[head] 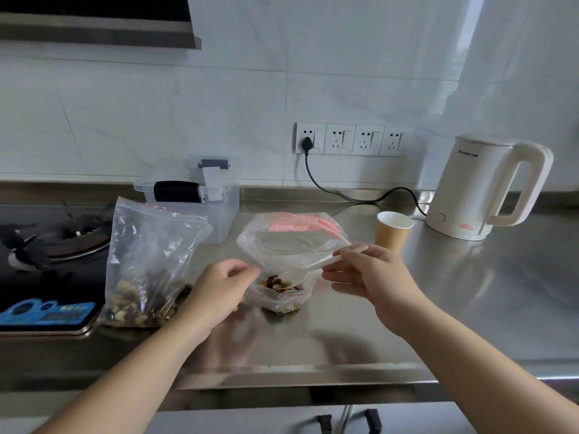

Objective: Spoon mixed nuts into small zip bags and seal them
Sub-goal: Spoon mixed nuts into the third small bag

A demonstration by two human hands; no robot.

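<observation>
Over the small zip bag, right hand pinches spoon; left hand pinches its rim.

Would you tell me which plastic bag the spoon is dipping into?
The small clear zip bag between both hands; the large nut bag stands left, and the bag of pink-strip empties lies behind.

On the counter, the small zip bag sits in the middle between both hands; the large nut bag stands to its left (beside the stove); a lidded container lies behind. A paper cup stands right of centre, with the kettle further right.
</observation>
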